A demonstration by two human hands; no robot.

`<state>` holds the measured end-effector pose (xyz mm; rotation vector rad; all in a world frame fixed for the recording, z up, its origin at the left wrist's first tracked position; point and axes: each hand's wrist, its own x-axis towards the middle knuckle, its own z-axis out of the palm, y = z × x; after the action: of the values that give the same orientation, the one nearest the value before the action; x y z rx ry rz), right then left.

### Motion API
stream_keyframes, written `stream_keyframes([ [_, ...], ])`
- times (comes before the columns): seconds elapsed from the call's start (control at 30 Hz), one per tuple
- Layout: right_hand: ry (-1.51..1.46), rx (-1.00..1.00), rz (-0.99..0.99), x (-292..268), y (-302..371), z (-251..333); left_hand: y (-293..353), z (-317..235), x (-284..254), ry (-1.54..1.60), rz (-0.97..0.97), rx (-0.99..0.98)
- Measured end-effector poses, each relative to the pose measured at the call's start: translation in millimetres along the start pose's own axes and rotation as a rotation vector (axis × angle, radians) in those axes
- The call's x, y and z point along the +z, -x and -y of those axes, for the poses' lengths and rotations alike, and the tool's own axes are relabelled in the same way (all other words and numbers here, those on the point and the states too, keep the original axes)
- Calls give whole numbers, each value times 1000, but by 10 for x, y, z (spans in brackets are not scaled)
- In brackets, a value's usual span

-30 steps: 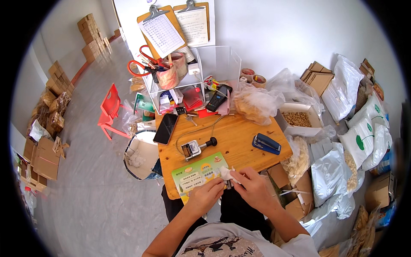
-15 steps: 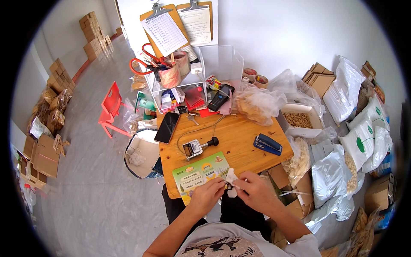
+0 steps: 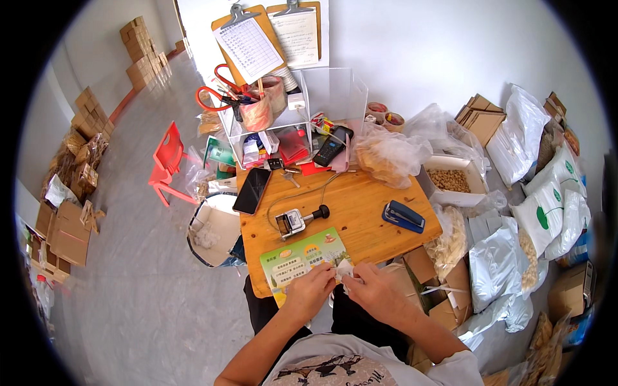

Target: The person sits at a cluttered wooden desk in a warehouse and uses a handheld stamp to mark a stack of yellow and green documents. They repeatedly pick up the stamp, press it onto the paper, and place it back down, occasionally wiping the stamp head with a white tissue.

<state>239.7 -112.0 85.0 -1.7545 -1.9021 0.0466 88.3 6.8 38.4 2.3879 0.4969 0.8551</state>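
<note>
Close in front of me, at the near edge of the wooden table (image 3: 360, 193), my two hands meet. Between them is a crumpled white tissue (image 3: 344, 267). My right hand (image 3: 380, 293) pinches it. My left hand (image 3: 310, 294) has its fingers closed beside the tissue, and what they grip is hidden. Under and beyond my left hand lies a green and yellow printed sheet (image 3: 293, 262). Beyond that sheet a metal hand stamp with a black knob (image 3: 293, 223) rests on its side. A dark blue stapler (image 3: 403, 216) lies farther right.
A black phone (image 3: 252, 191) lies at the table's left, above a fabric bin (image 3: 215, 251) on the floor. A clear organizer (image 3: 335, 90) with scissors (image 3: 225, 96) stands at the back. Right of the table are a white box of small tan pieces (image 3: 449, 180) and several sacks (image 3: 541, 209).
My fingers have shifted around the tissue, which is more bunched up now. A small dark object between the hands half a second ago is now covered. Things on the table have stayed put.
</note>
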Motion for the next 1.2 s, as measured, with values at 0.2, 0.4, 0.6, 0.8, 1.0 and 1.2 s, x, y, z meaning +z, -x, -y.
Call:
stream_keyframes([
  [0.2,21,-28,-19,38,-43,-46,0,-3,-1,-2,31,25],
  [0.4,127,42,0,57,-38,-201,-4,17,7,85,18,9],
  [0.6,-4,91,-42,-91,-54,-169,-23,14,26,121,-24,3],
  [0.8,2,14,62,-122,-43,-71,-31,57,60,116,-19,42],
  [1.0,36,-10,38,-53,-45,-153,-27,11,69,111,23,-16],
  [1.2,69,31,-11,31,-55,-301,53,32,79,154,5,10],
])
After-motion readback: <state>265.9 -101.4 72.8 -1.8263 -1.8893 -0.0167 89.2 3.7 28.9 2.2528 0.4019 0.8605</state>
